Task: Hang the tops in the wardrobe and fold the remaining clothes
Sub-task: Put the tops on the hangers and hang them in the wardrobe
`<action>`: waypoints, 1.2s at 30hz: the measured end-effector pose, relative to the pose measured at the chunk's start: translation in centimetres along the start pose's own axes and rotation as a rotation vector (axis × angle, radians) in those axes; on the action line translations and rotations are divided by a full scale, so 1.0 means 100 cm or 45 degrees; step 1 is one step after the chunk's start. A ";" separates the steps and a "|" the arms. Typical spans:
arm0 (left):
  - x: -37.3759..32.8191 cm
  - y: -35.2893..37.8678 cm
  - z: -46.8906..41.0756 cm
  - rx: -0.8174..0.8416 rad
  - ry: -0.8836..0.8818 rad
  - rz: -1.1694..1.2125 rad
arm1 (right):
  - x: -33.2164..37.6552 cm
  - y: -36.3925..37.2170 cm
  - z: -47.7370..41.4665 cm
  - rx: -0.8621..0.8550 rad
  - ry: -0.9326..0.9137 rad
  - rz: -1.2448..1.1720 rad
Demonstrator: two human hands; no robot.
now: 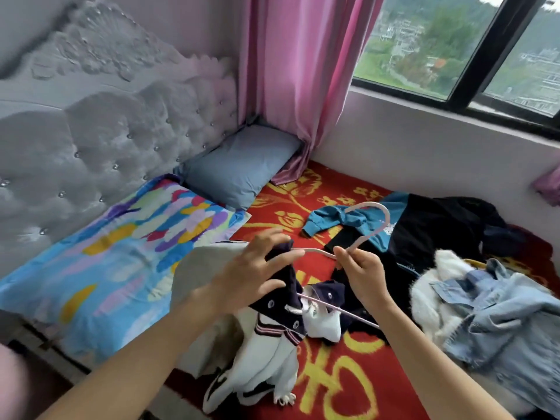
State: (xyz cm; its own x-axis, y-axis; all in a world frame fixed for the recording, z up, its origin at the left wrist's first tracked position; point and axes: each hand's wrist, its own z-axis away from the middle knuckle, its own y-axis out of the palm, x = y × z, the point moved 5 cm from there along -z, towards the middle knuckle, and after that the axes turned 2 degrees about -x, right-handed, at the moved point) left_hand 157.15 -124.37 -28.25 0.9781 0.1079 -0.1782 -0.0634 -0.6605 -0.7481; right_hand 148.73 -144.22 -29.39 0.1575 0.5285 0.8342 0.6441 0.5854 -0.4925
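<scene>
A bedroom with a grey tufted headboard (106, 140), a pink curtain (288, 71) and a window (439, 40) onto green hills framed the sorting of laundry across a bed spread with a red-and-gold blanket (272, 195).

Above the blanket, a person worked a navy-and-white top (272, 356) onto a pink hanger (365, 237). The right hand (360, 274) pinched the hanger at the foot of its hook, thumb and fingers closed round the thin neck, with the hook pointing away toward the window wall. The left hand (257, 274) gripped a bunch of the top's navy collar, its fingers part-spread over the cloth, just beside the hanger's left arm. The rest of the top hung below both hands, with the hanger's lower bar passing through the neck opening and the white body draping toward the bed's edge.

The step appeared to be seating the shoulders. It seemed best done by holding the hanger level and steady while the collar was drawn over the near arm, so that the buttoned placket sat centred and did not slip off.

A teal top (342, 219), a black garment (439, 225), a white fluffy garment (433, 286) and a denim jacket (500, 313) lay heaped to the right, awaiting their turn. No wardrobe was in view.
</scene>
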 end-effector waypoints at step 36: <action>0.054 -0.114 -0.082 0.138 -0.400 -0.087 | 0.052 -0.037 -0.019 -0.444 -0.010 -0.381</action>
State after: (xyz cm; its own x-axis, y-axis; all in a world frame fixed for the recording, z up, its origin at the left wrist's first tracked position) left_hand 164.75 -122.36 -15.44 0.8730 0.3837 -0.3010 -0.0374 -0.5628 -0.8257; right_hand 148.55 -144.80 -22.79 -0.0788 0.3732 0.9244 0.8739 0.4721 -0.1161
